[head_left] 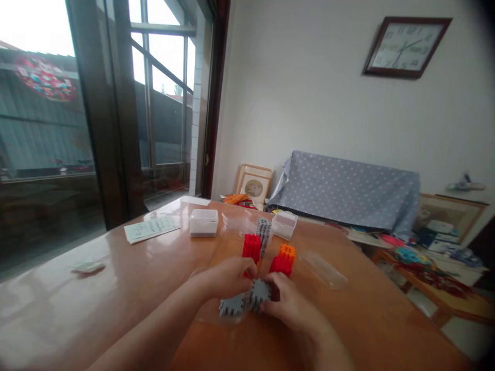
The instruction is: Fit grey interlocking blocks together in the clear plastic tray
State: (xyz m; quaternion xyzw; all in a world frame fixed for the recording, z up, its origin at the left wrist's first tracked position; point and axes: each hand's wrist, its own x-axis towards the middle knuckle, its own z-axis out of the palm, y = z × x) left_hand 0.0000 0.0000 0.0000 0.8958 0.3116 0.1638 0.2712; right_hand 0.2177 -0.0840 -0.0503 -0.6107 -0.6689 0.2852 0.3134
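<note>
My right hand (288, 301) has its thumb and fingers curled around a stack of grey toothed plastic pieces (260, 291) on the table. From the other side my left hand (234, 274) reaches in, its fingers bent together at the far edge of that stack; what they pinch, if anything, is hidden. Another grey toothed stack (231, 306) lies just below my left wrist. Beyond my left fingers is a red toothed stack (252, 245), with a taller grey stack (264, 230) behind it. A second red stack (282, 265) and an orange stack (287, 252) sit past my right fingers.
Two clear plastic boxes (203, 224) (285, 226) stand toward the table's far edge. A clear lid (324, 269) lies at the right, written sheets (151, 229) at the left, with a small crumpled packet (88, 266) nearer. The brown tabletop (139, 288) reflects window light.
</note>
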